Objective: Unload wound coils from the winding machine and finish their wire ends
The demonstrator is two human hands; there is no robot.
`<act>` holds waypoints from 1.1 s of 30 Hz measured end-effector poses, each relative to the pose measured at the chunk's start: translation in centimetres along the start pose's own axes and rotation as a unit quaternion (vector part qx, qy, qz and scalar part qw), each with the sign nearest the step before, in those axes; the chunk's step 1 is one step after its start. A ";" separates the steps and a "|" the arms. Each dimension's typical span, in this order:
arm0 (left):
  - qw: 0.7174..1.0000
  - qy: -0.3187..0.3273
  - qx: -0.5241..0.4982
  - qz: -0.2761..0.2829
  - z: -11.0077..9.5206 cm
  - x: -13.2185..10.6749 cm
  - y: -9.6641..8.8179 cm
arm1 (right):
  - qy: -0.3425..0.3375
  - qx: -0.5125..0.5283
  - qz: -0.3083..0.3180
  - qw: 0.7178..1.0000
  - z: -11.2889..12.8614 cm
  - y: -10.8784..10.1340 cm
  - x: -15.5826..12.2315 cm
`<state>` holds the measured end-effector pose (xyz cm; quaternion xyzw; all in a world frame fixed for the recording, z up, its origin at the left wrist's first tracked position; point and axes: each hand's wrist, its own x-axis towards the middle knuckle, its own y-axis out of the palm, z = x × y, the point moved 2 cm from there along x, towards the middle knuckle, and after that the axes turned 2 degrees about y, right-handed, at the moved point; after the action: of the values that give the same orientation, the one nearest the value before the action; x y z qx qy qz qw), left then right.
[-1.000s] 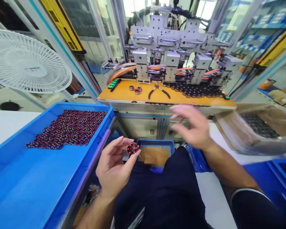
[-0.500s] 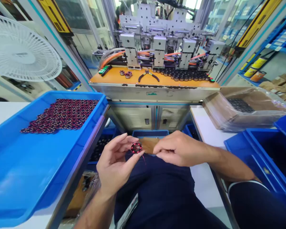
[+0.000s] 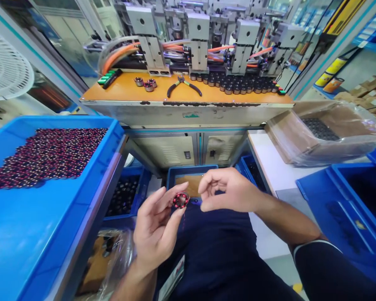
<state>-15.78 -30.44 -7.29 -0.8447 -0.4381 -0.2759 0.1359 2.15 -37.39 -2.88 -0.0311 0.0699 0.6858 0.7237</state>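
Between the thumb and fingers of my left hand point(image 3: 156, 221) is a small wound motor stator point(image 3: 181, 200), a dark ring with red windings. A thin red wire trails below it. My right hand point(image 3: 230, 190) hovers just right of the stator, apart from it, its fingers loosely curled and the thumb held away from them; I see nothing between them. Many similar stators point(image 3: 56, 152) lie in rows inside the large blue tray point(image 3: 34, 221) on the left.
Ahead stands a machine point(image 3: 199, 54) with an orange ledge point(image 3: 119, 94). On it are pliers point(image 3: 183, 85), a few stators point(image 3: 148, 85) and rows of black parts point(image 3: 238, 83). A plastic-lined cardboard box point(image 3: 288, 138) and an open blue bin point(image 3: 335, 175) are at right.
My right hand's thumb and fingers have parted from their pinch. My left hand with the stator has shifted slightly right and down in view. The camera view has moved closer to the machine.
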 end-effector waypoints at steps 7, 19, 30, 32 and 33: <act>0.999 0.013 -0.032 0.006 0.5 0.5 0.4 | 0.014 0.153 -0.010 0.988 -2.2 3.0 2.1; 0.969 -0.117 -0.217 -0.029 2.6 1.3 0.4 | -0.123 0.192 -0.122 0.966 -5.2 4.4 0.8; 0.983 -0.120 -0.136 -0.033 2.5 1.9 0.6 | -0.218 0.025 -0.154 0.963 -3.9 3.6 0.5; 0.984 -0.119 -0.126 -0.043 2.4 1.8 0.8 | -0.220 0.033 -0.160 0.962 -3.8 3.6 0.4; 0.984 -0.119 -0.123 -0.049 2.5 1.7 0.9 | -0.220 0.042 -0.163 0.961 -3.8 3.6 0.3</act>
<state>-13.44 -28.64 -8.27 -0.8593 -0.4544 -0.2318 -0.0357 -1.69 -37.45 -6.45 0.1401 -0.0681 0.5447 0.8240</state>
